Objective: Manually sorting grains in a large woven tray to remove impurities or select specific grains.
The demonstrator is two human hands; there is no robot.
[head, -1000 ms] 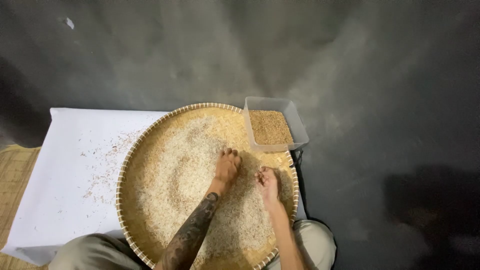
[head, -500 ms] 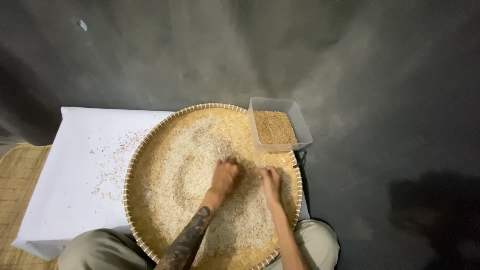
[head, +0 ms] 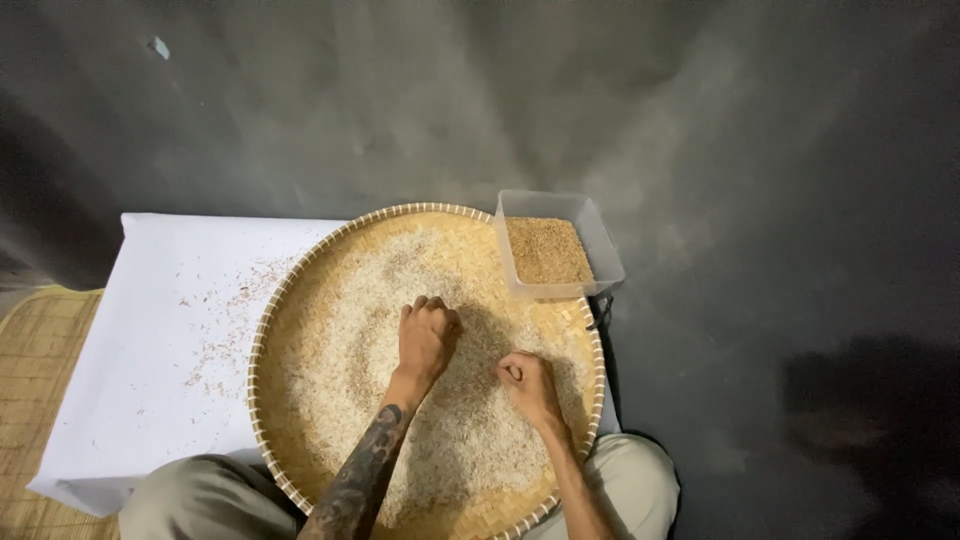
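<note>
- rice (head: 400,290) lies spread in a round woven tray (head: 262,330), which rests on a white cloth (head: 170,300) and on the person's lap.
- left hand (head: 428,338) is curled shut, knuckles down in the rice.
- right hand (head: 527,385) is closed in a fist on the grains.
- clear plastic box (head: 598,235) of brown husks sits at the tray's far right rim.
- dark grey floor (head: 600,100) is all around; a straw mat (head: 35,370) is at left.

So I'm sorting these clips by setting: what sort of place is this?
Probably a home or small workshop floor where grain is sorted by hand. A person sits low on a bare grey concrete floor, both hands in rice on a round woven tray, with a white cloth and a woven mat beneath.
</note>
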